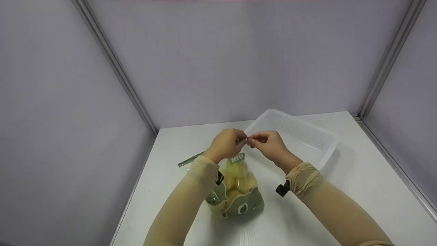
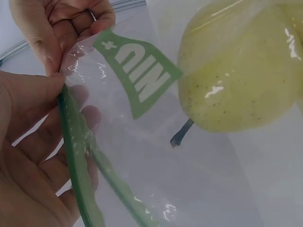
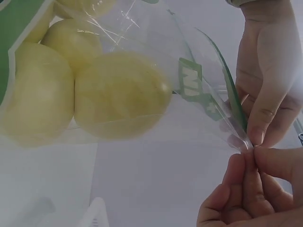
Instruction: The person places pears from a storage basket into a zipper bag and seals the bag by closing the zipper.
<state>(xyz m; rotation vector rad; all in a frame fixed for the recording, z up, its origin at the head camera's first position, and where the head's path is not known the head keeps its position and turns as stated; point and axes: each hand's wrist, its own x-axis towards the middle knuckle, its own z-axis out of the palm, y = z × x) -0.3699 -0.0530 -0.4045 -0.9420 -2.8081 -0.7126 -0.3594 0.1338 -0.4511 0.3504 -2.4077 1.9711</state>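
Note:
A clear zip bag with green print [image 1: 247, 203] stands upright on the table, with several round yellow fruits [image 3: 120, 97] inside that look like pears. One fruit has a dark stem [image 2: 181, 134]. My left hand [image 1: 229, 143] pinches the green zip edge [image 2: 71, 151] of the bag near its top corner, thumb in front and fingers behind. Right beside it, my right hand [image 1: 269, 145] pinches the tip of that same corner. The two hands' fingertips meet there. In the left wrist view, the bag's two green-edged sides stand apart below the pinch.
A white plastic basket [image 1: 329, 155] with perforated sides sits behind and to the right of the bag, partly hidden by my right hand and forearm. Grey panels [image 1: 218, 68] enclose the white table [image 1: 164, 191] at the back and sides.

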